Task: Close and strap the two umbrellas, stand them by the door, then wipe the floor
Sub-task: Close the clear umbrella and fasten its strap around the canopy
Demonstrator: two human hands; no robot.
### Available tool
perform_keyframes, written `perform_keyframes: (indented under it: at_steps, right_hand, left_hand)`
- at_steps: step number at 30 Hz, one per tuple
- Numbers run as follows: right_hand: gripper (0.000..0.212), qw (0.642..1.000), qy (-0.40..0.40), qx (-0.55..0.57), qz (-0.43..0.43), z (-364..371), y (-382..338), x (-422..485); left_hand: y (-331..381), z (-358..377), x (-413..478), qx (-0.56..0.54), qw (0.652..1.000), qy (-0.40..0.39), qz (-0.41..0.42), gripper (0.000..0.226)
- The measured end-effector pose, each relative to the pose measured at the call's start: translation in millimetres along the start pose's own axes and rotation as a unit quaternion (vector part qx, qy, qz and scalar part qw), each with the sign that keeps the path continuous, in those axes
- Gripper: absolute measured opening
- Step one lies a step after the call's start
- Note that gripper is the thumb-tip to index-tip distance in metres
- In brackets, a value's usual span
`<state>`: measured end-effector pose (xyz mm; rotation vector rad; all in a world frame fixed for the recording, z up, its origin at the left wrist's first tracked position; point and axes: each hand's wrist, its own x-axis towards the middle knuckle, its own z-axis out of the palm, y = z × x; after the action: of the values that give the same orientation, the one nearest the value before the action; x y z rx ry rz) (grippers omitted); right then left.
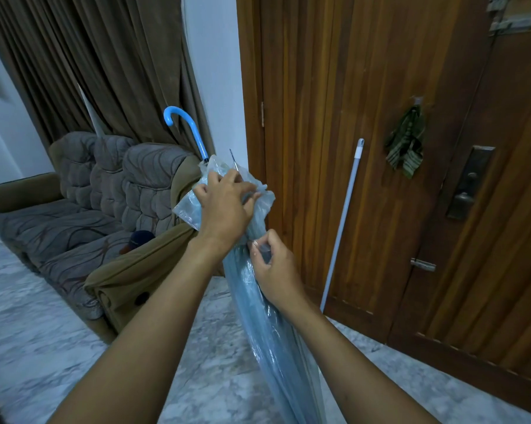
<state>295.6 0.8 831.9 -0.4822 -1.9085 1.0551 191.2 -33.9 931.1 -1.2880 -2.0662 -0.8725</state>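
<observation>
A closed, translucent light-blue umbrella (276,335) slants across the middle of the head view, its blue hooked handle (183,127) pointing up and away. My left hand (224,206) clutches the bunched canopy folds near the handle end. Just below it, my right hand (273,264) pinches the small strap against the rolled canopy. Only this one umbrella is in view. A white mop pole (343,221) leans on the wooden door (365,148); its head is hidden behind my right arm.
A brown patterned sofa (83,221) stands at the left, close to the umbrella, below brown curtains (105,62). A green cloth (406,145) hangs on a door hook. The grey marble floor (38,338) spreads at the lower left.
</observation>
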Motion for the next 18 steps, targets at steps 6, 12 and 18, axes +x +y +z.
perform_keyframes:
  at_steps: [6,12,18]
  right_hand:
    - [0.026,0.999,-0.030,0.021,0.009,-3.0,-2.7,-4.4]
    - [0.026,0.998,-0.021,0.039,0.054,-8.0,2.9,-3.9]
    - [0.025,0.992,0.092,0.033,0.081,-16.3,13.1,10.3]
  left_hand:
    - [-6.2,0.5,8.4,-0.052,0.998,0.029,-0.001,0.020]
    - [-11.9,-6.3,10.3,-0.087,0.995,-0.014,-0.039,0.031]
    - [-3.1,-24.7,-27.6,-0.231,0.968,-0.023,-0.098,0.063]
